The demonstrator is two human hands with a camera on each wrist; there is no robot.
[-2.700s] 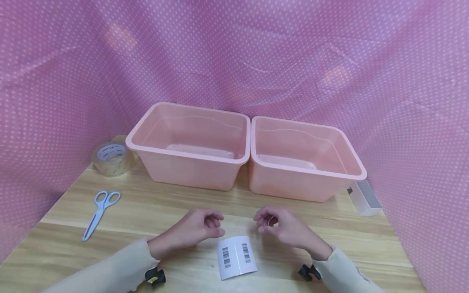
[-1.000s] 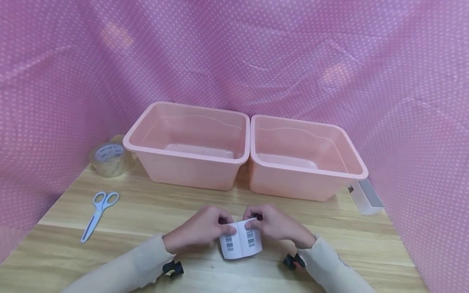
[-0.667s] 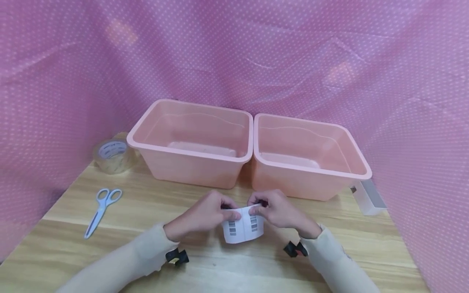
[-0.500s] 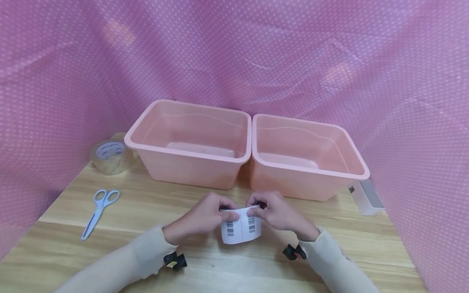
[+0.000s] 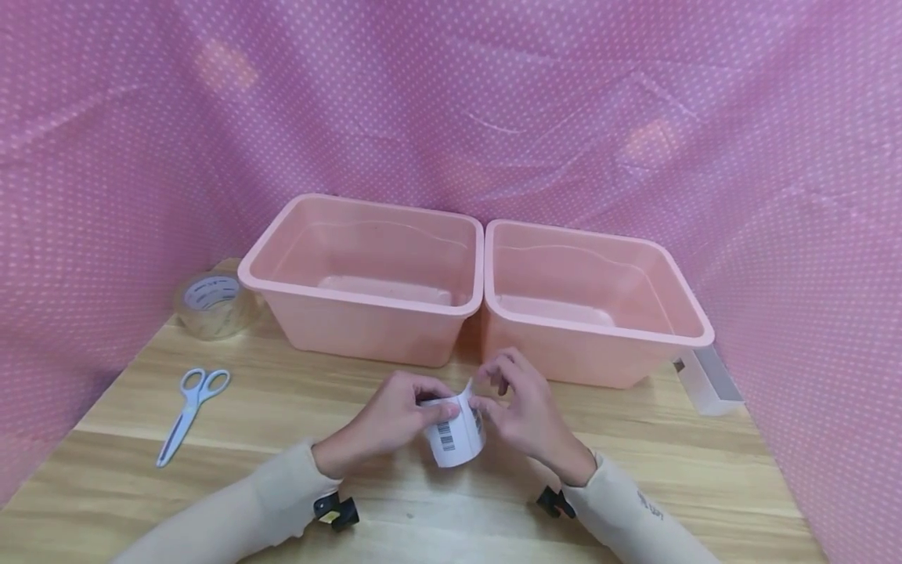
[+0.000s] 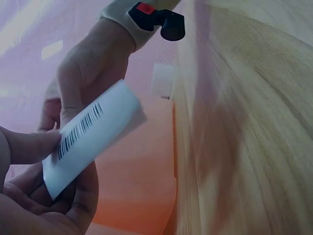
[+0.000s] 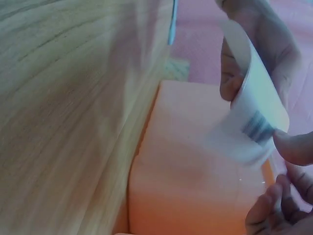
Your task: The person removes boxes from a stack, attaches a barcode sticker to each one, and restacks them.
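One white, curved paper sheet with barcodes (image 5: pixel 461 439) is between my left hand (image 5: pixel 403 409), pinching one side, likely to steady it, and my half-curled right hand (image 5: pixel 524 407). Its thumb touches the other edge; whether it pinches, I can't tell.

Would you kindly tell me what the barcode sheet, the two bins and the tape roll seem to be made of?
Barcode sheet: probably smooth white paper, since it is thin and bends.
Left bin and right bin: likely moulded plastic, satin, with rounded rims.
Tape roll: apparently glossy plastic film, as it looks see-through; its printed core may be cardboard.
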